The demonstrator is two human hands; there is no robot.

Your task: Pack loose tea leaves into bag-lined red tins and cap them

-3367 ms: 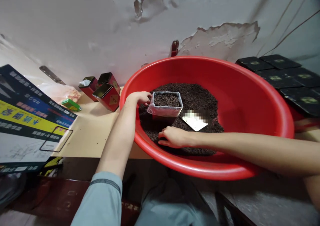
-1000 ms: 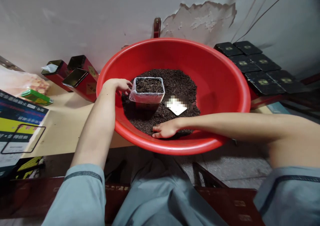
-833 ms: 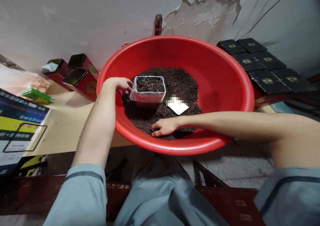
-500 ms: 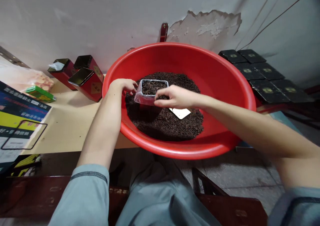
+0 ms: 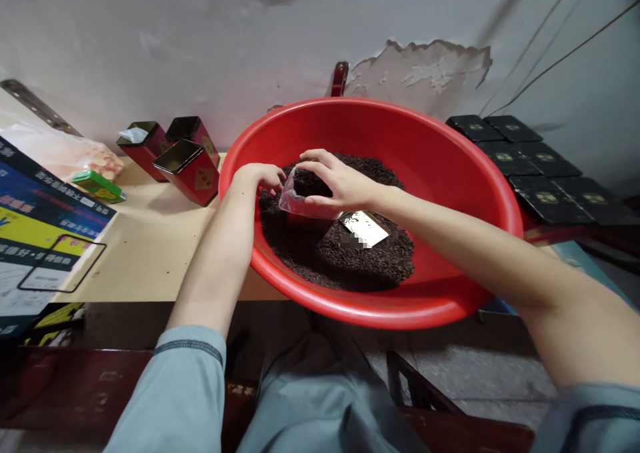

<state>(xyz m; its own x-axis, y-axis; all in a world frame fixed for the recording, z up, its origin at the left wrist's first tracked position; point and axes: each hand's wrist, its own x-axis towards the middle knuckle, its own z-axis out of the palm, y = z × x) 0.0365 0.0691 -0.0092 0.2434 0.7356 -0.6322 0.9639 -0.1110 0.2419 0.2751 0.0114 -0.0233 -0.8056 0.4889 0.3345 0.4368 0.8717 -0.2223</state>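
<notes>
A big red basin [image 5: 450,146] holds a heap of dark loose leaves [image 5: 370,266]. A small container lined with clear plastic [image 5: 295,203] stands in the heap, filled with the same leaves. My left hand [image 5: 257,175] is closed on the container's left edge. My right hand [image 5: 340,183] arches over its top, fingers on the far rim and thumb on the near rim, hiding most of the opening. A small shiny card [image 5: 365,226] lies on the leaves just right of the container.
Three open red tins [image 5: 193,166] stand on the beige table [image 5: 150,253] left of the basin, with a green box [image 5: 97,185] and a printed carton [image 5: 40,233] further left. Several black lidded tins [image 5: 540,166] lie at the right. A peeling wall is behind.
My right hand left the leaves at the basin's near edge, rose with a pinch of them, and now sits over the container's top. My left hand stayed on the container.
</notes>
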